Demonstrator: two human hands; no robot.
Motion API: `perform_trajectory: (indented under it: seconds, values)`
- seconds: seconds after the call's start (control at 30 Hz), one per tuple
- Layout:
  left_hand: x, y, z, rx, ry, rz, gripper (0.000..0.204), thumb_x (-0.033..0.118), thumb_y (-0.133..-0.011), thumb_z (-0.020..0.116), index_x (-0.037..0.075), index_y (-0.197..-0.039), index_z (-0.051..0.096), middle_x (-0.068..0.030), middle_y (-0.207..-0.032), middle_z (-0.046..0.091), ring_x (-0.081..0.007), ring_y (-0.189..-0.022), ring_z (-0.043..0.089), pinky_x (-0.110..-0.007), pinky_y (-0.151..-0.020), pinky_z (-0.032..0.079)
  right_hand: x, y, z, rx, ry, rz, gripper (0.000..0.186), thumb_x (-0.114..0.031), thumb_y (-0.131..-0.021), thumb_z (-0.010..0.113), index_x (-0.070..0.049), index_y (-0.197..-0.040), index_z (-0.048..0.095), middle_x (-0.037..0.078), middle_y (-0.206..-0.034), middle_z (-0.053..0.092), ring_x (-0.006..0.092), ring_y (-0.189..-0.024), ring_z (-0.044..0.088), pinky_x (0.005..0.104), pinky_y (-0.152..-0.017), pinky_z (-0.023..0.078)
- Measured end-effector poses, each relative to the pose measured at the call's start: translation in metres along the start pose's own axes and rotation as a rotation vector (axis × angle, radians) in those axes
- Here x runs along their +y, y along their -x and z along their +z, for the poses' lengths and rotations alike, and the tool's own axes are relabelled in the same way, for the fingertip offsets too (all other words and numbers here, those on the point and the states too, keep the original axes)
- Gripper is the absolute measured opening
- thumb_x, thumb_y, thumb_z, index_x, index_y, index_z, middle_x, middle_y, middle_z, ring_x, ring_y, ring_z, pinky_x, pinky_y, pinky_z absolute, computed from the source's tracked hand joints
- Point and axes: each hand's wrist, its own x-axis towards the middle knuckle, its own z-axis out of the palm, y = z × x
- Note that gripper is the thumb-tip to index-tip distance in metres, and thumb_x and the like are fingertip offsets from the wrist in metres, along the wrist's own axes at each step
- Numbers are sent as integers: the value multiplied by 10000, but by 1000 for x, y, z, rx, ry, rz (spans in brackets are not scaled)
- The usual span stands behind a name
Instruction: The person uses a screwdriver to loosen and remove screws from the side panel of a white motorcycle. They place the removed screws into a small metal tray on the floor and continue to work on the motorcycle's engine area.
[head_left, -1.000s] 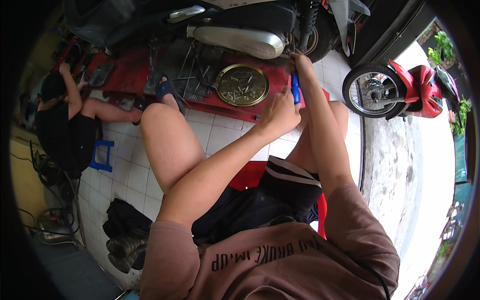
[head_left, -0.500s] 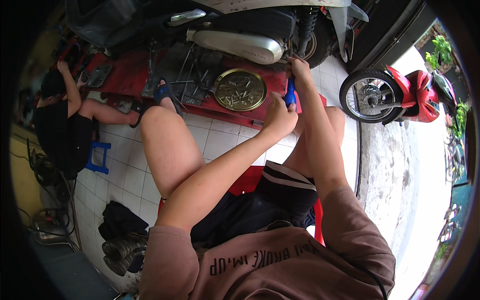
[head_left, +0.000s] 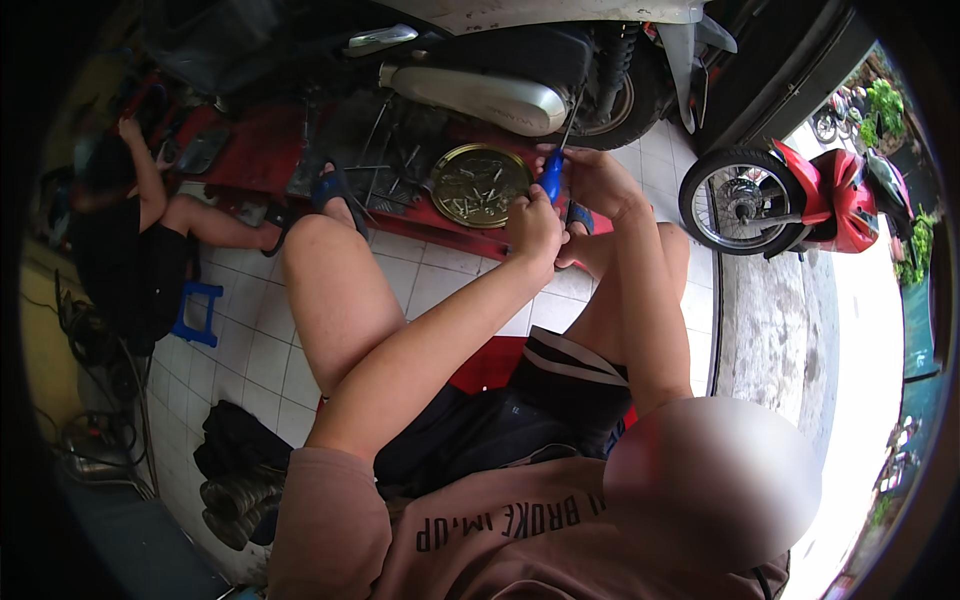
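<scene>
Black and grey, a motor scooter is standing beyond the round gold tray, which is resting on a red work platform. Right of the tray, I am having the left hand curl tightly around the blue handle of a screwdriver. Farther right of the tray, the right hand is curving, partly open; I cannot tell whether its fingers are gripping the shaft. Loose bolts are lying inside the tray.
</scene>
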Motion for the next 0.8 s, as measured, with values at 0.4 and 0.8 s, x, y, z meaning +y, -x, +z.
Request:
perform_trajectory:
  seconds: [0.4, 0.8]
  values:
    - [31, 17, -5, -330, -525, 38, 147, 158, -961, 483, 19, -955, 434, -28, -706, 465, -89, -577, 489, -244, -444, 416, -2, 7, -35, 156, 176, 12, 133, -176, -913, 606, -43, -913, 623, 69, -830, 647, 174, -773, 622, 323, -785, 509]
    - [25, 1, -11, -313, -22, -280, 230, 261, -999, 301, 79, -928, 422, -34, -690, 473, -91, -537, 430, -226, -431, 342, 15, 13, 6, 169, -25, -110, 251, -122, -940, 513, 10, -1153, 519, 140, -1095, 614, 238, -984, 597, 371, -925, 466]
